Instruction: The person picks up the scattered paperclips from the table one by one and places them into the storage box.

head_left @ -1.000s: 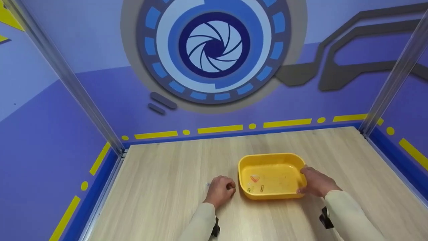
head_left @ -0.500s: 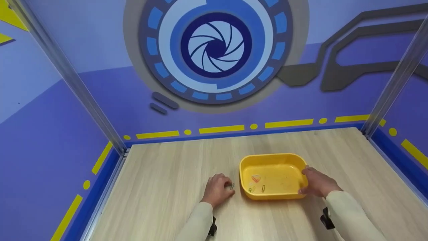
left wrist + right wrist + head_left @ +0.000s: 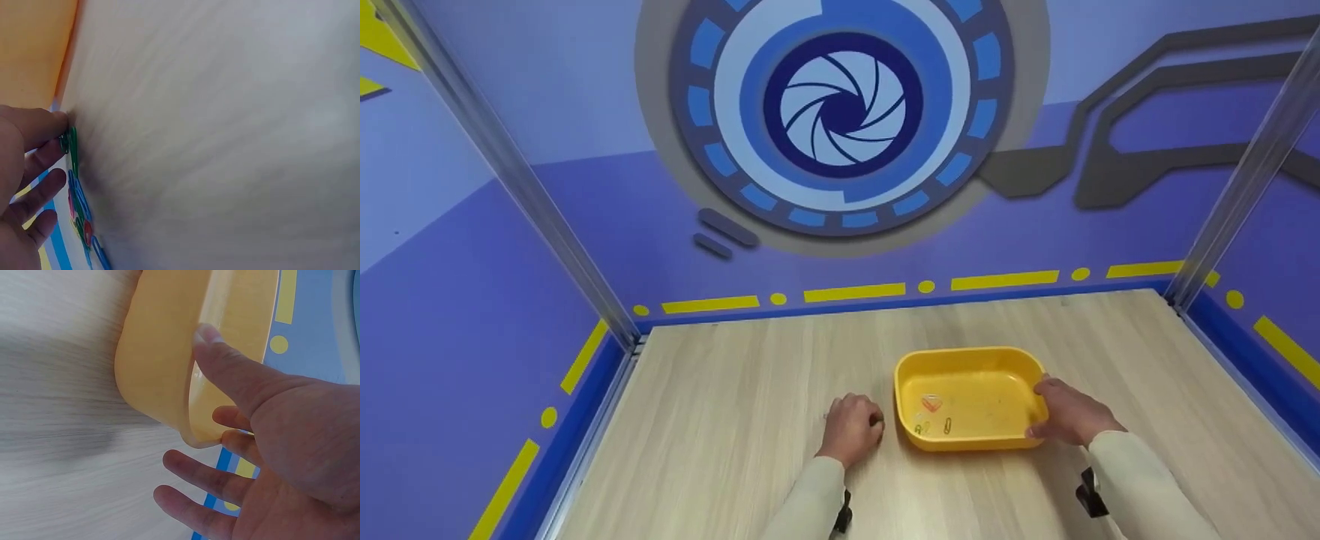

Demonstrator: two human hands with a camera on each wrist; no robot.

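Note:
In the left wrist view, my left hand (image 3: 25, 169) pinches a green paper clip (image 3: 64, 143) between thumb and index finger, low over the table. Beside it lie several more paper clips (image 3: 81, 197) in blue, green and red, mostly hidden under the hand in the head view. To the right stands a yellow plastic tub (image 3: 971, 442), and my right hand (image 3: 1072, 411) grips its right end. The thumb lies on the rim in the right wrist view, while two of the fingers are spread off it. Inside the tub, a few paper clips (image 3: 947, 426) lie towards the left.
A light wood-grain tabletop (image 3: 735, 390) carries everything. Printed blue-purple panels (image 3: 840, 262) enclose it at the back and both sides, with metal posts (image 3: 532, 195) at the corners. The tub's left wall is a short way from my left hand.
Half a second ago a paper clip showed at my left fingertips; the hand has since turned down and shifted slightly, hiding it in the head view. My right hand stays on the tub.

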